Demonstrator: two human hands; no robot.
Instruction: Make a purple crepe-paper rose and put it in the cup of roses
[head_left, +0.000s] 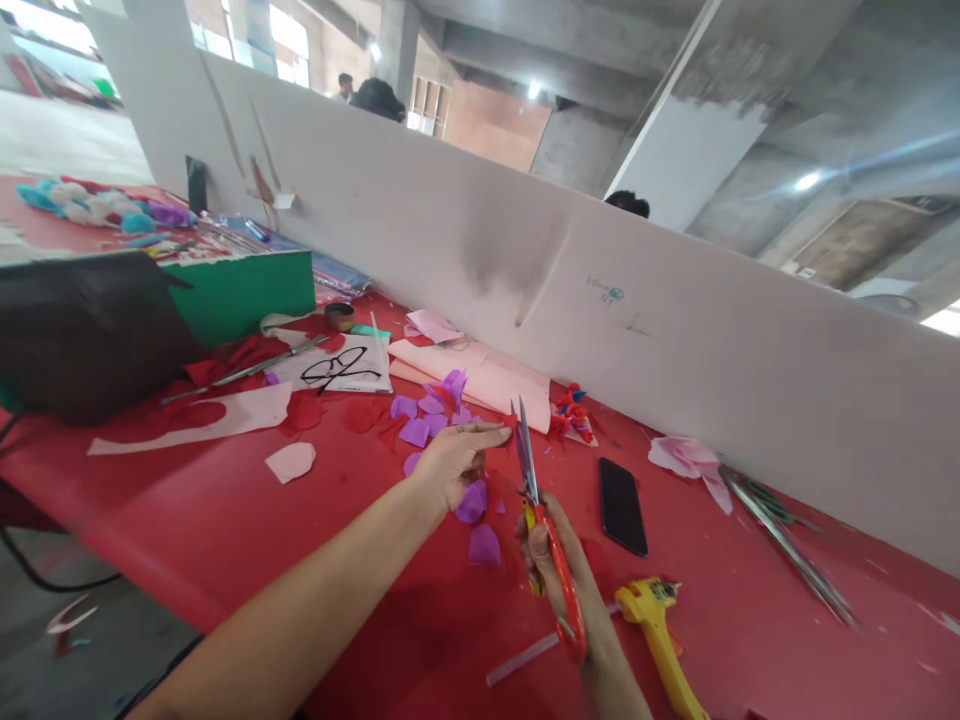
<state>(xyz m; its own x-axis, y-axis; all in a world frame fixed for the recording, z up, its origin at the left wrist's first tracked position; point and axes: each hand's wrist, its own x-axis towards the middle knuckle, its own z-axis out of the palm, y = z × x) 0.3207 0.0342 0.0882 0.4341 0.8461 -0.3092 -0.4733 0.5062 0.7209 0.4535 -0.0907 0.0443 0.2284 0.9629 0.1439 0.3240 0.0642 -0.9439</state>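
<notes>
My right hand point(551, 550) is wrapped round a pair of scissors point(527, 450) with red handles, its blades pointing away from me and slightly apart. Close to the blades, the fingertips of my left hand point(461, 460) pinch a small red piece point(511, 422), which is hard to make out against the red table. Purple petal-shaped pieces point(433, 425) lie loose around my left hand, with another purple petal point(484, 545) nearer to me. A yellow glue gun point(656, 640) rests to the right of my right hand, and a clear glue stick point(525, 660) lies below the hand.
A black phone point(622, 505) lies on the red table point(360, 560). Rolled pink sheets point(480, 380) sit by the white partition point(450, 240). Eyeglasses point(339, 368) and a green box point(247, 290) are on the left. Metal rods point(787, 545) lie at right. Heads show beyond the partition.
</notes>
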